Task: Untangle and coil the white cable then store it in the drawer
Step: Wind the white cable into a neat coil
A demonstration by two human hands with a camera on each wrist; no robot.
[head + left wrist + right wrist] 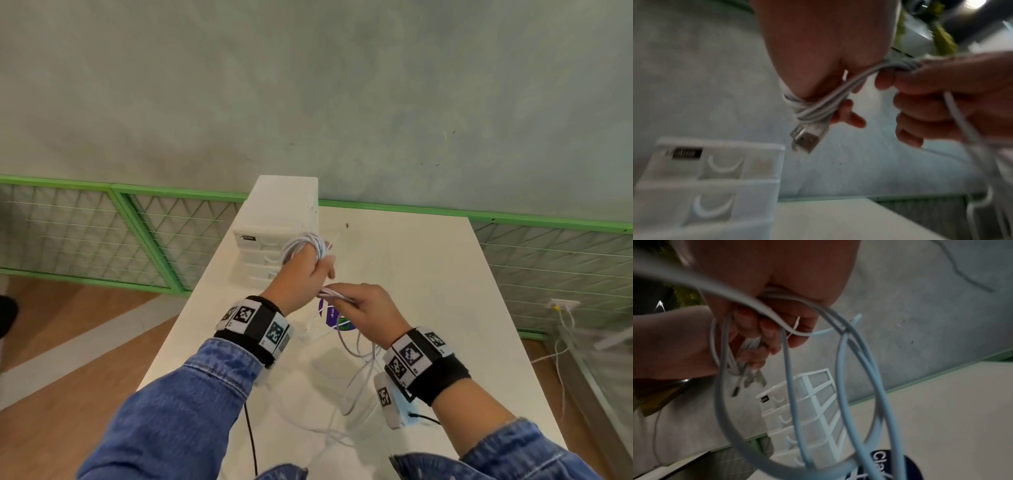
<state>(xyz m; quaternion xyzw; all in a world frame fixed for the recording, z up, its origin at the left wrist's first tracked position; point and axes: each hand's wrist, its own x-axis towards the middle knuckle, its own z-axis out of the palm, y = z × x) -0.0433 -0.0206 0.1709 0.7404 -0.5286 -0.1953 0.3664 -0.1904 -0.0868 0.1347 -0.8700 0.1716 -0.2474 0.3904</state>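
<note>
The white cable (307, 244) is wound in several loops round the fingers of my left hand (310, 265), held above the table just in front of the drawer unit (270, 240). In the left wrist view the coil (818, 108) crosses the left hand (818, 48) and a USB plug (807, 141) hangs from it. My right hand (356, 301) pinches a bunch of cable strands close below the left hand. Loose cable (356, 380) trails from it down to the table. In the right wrist view big loops (846, 386) hang from the right hand (777, 313).
The white table (428, 274) carries the white drawer unit with several shut drawers (807, 410) at its far left and a round purple sticker (330, 313) under my hands. Green mesh fencing (102, 233) runs behind, and a wall socket with cords (561, 305) sits at the right.
</note>
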